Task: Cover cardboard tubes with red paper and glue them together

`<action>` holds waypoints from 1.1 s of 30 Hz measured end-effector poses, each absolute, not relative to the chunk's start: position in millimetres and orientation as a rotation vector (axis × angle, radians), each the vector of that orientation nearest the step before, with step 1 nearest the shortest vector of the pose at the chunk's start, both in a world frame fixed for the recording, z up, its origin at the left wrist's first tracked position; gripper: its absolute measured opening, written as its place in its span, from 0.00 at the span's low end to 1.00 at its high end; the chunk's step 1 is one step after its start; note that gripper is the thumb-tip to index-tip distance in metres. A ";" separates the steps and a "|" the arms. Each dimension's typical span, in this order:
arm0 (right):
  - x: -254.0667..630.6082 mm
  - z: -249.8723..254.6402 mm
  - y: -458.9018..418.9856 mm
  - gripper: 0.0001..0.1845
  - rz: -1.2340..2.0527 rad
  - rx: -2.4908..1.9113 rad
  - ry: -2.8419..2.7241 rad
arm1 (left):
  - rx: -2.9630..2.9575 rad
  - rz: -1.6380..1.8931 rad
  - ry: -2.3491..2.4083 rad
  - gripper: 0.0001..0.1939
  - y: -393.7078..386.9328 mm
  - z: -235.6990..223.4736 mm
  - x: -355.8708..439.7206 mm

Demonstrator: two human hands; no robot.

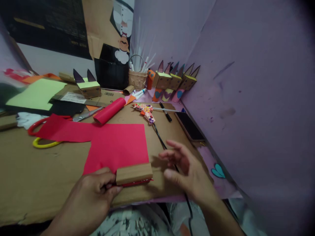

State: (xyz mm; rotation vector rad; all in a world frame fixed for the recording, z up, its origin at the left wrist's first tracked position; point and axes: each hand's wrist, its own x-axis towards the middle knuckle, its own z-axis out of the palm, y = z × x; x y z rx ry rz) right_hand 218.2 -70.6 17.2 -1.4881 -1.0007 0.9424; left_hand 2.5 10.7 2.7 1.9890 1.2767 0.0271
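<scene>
My left hand (pixel 98 188) pinches the left end of a small flattened cardboard tube (pixel 134 173). Along the tube's lower edge runs a red paper strip with whitish spots that look like glue. The tube lies over the near edge of a red paper sheet (pixel 120 141). To its right, my right hand (pixel 180 167) hovers with fingers apart and nothing in them. A glue gun (pixel 145 111) with a flowery pattern rests beyond the sheet, its black cord passing beneath my right hand.
Scissors (pixel 87 114) lie partly under the red paper, beside a red paper roll (pixel 110 110). A phone (pixel 189 126) and a black marker (pixel 165 112) are at the right by the wall. Behind stand cardboard animal figures (pixel 174 80), a basket (pixel 137 79) and a cardboard head (pixel 88 88).
</scene>
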 end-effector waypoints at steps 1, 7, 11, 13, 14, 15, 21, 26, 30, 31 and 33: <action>211.2 11.3 -82.3 0.34 0.948 -1.511 -1.024 | 1.987 0.033 1.272 0.10 10.6 2.6 2.2; 181.3 -17.8 -96.3 0.39 0.819 -1.523 -1.150 | 1.991 0.054 1.282 0.10 9.8 4.8 2.2; 174.0 -23.8 -91.3 0.40 0.711 -1.604 -1.177 | 2.006 0.068 1.281 0.10 8.8 3.8 3.0; 170.8 -24.6 -88.7 0.40 0.674 -1.632 -1.173 | 2.026 0.079 1.285 0.09 7.6 2.2 2.8; 169.2 -24.6 -87.4 0.40 0.662 -1.644 -1.172 | 2.035 0.087 1.287 0.09 7.1 1.4 2.6; 167.7 -24.2 -86.1 0.40 0.652 -1.654 -1.169 | 2.044 0.098 1.289 0.09 6.5 0.8 2.3; 161.4 -19.3 -78.9 0.37 0.597 -1.711 -1.150 | 2.094 0.123 1.289 0.09 5.1 2.5 2.1; 164.3 -15.8 -79.7 0.32 0.595 -1.717 -1.225 | 2.066 0.116 1.373 0.07 3.2 5.4 2.4; 171.4 -7.9 -83.6 0.28 0.577 -1.695 -1.373 | 2.017 0.129 1.359 0.05 2.0 6.7 0.4; 172.7 -5.4 -83.9 0.27 0.562 -1.683 -1.418 | 2.021 0.130 1.352 0.06 1.9 7.1 0.0; 173.5 -1.2 -83.1 0.27 0.521 -1.635 -1.525 | 2.031 0.133 1.346 0.06 2.0 8.4 -0.4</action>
